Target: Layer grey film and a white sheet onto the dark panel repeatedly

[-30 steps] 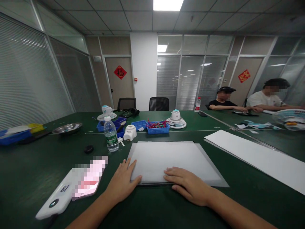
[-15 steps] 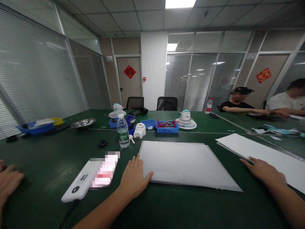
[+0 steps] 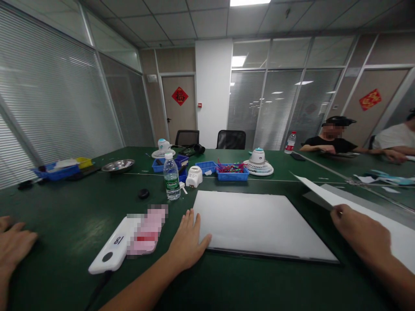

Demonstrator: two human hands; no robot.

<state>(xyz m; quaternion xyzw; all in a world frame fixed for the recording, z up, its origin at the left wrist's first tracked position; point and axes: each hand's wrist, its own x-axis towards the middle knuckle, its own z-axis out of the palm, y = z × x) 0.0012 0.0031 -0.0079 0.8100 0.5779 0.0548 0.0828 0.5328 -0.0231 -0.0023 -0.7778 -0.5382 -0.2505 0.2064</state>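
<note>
A flat white rectangular panel (image 3: 256,224) with thin dark edges lies on the green table before me. My left hand (image 3: 189,239) rests open on its left edge, fingers stretched out and thumb on the near left corner. To the right, my right hand (image 3: 361,231) is closed on the near edge of a thin white sheet (image 3: 397,224). That sheet's left corner is raised off the table. Beneath the raised sheet shows a greyish sheet (image 3: 352,196); whether my fingers hold it too is hidden.
Left of the panel lie a white device marked 81 (image 3: 112,248) and a pink blurred-out thing (image 3: 149,233). A water bottle (image 3: 171,177), white charger-like block (image 3: 194,176), blue tray of coloured wires (image 3: 232,175) and fan part (image 3: 258,162) stand behind. Another person's hand (image 3: 16,242) is at far left.
My right hand has closed on the white sheet and lifted its edge, uncovering the greyish sheet. My left hand stays on the panel. The view has shifted slightly.
</note>
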